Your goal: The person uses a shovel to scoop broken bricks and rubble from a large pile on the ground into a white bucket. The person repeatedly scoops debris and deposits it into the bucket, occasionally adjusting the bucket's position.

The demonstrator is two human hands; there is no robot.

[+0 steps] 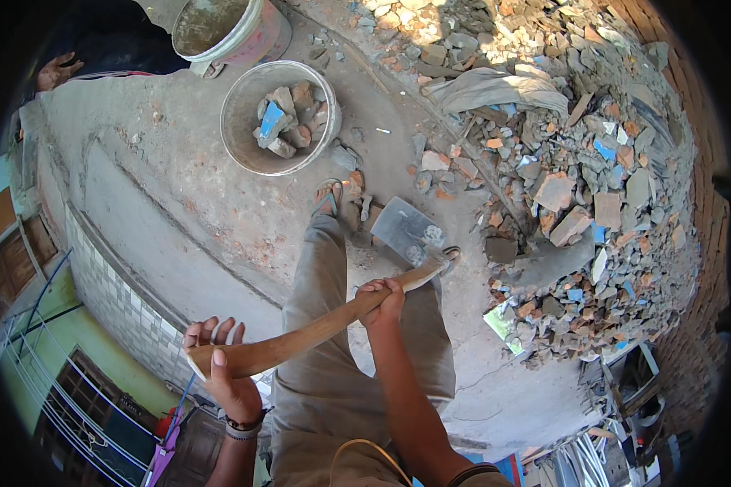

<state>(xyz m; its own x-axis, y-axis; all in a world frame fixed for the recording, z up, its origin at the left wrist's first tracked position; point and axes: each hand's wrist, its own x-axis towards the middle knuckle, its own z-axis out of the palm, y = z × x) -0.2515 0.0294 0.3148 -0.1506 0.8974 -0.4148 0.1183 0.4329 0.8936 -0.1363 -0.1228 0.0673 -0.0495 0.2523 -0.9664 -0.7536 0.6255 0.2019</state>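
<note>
A hoe with a thick wooden handle (300, 337) slants across in front of my legs. Its flat grey metal blade (408, 230) is down at the ground by my feet. My right hand (382, 303) is wrapped round the handle closer to the blade. At the butt end, the handle lies loosely between the thumb and fingers of my left hand (229, 377), whose fingers are only slightly curled. Beyond my sandalled foot (329, 197) stands a round bucket (234, 146) with broken brick and concrete chunks (288, 120) in its bottom.
A large rubble heap (581, 195) fills the right side, with a cloth sack (503, 89) on it. Loose brick pieces (439, 162) lie near the blade. Another bucket (272, 36) stands at the far left, near another person's hand (58, 71). A tiled wall edge (126, 276) runs along the left.
</note>
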